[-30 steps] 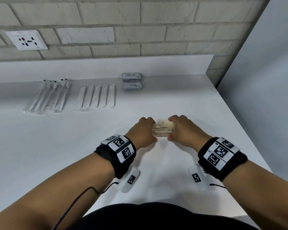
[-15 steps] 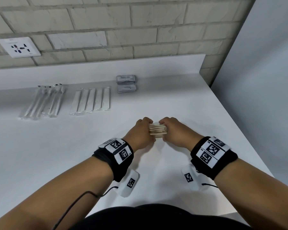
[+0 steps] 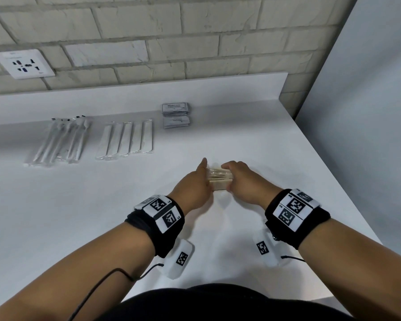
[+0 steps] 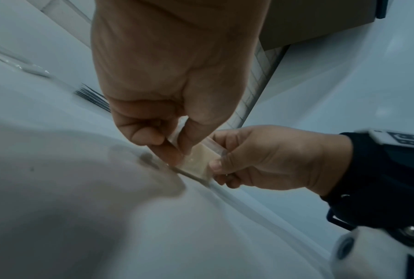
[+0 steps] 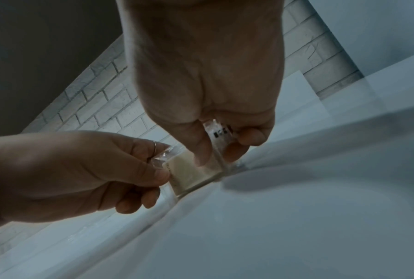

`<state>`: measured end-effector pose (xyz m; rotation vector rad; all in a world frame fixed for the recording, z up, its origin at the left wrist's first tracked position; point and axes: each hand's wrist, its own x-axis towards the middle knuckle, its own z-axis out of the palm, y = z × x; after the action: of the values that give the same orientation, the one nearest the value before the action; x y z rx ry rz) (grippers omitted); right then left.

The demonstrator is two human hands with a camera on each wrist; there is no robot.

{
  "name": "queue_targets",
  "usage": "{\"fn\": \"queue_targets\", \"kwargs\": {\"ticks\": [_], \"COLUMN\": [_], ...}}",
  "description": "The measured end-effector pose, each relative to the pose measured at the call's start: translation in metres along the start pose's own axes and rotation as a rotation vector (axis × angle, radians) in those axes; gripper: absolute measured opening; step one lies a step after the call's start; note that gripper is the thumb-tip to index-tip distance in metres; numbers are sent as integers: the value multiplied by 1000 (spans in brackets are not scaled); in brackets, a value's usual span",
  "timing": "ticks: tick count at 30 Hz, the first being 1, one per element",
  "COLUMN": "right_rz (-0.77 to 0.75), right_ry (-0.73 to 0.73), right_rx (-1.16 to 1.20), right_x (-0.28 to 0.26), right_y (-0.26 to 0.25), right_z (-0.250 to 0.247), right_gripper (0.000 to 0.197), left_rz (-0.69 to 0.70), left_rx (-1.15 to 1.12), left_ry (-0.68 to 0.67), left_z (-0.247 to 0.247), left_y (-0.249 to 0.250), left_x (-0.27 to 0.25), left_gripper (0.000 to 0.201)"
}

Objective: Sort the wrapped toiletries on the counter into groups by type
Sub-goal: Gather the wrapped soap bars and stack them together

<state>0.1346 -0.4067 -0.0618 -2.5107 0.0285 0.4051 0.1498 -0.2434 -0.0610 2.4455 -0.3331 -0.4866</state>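
Note:
Between both hands stands a small stack of cream items in clear wrappers [image 3: 220, 180], its lower edge on the white counter [image 3: 102, 205]. My left hand [image 3: 198, 181] pinches its left end [image 4: 196, 162] with thumb and fingers. My right hand [image 3: 237, 179] pinches the right end [image 5: 189, 169]. Far left lies a group of wrapped toothbrushes [image 3: 60, 140]. Beside it is a row of flat clear-wrapped sticks [image 3: 125, 140]. Two stacks of grey sachets [image 3: 176, 115] sit near the back ledge.
A brick wall [image 3: 195, 42] with a socket plate [image 3: 23, 63] rises behind the raised back ledge. The counter's right edge runs diagonally beside a grey wall [image 3: 368, 112]. Bare counter lies between my hands and the sorted groups.
Both hands still hold the cream stack. It now stands turned more on edge, and the left index finger has straightened above it. The head view has drifted slightly.

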Motion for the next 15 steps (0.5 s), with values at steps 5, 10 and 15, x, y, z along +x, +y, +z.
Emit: {"fn": "queue_targets", "kwargs": {"ticks": [5, 10, 15], "right_rz": [-35, -85, -140], "right_ry": [-2, -30, -48], "right_rx": [-28, -96, -161], "right_x": [0, -3, -3], "right_y": [-3, -7, -11], "right_z": [-1, -1, 5], "right_gripper": [46, 34, 36], "left_rz": [26, 29, 61], "left_rx": [37, -15, 26], "left_ry": [-28, -49, -18], "left_z": [3, 8, 12], "left_y": [-1, -3, 1], "left_x": [-2, -1, -4], "left_gripper": [80, 73, 54]}}
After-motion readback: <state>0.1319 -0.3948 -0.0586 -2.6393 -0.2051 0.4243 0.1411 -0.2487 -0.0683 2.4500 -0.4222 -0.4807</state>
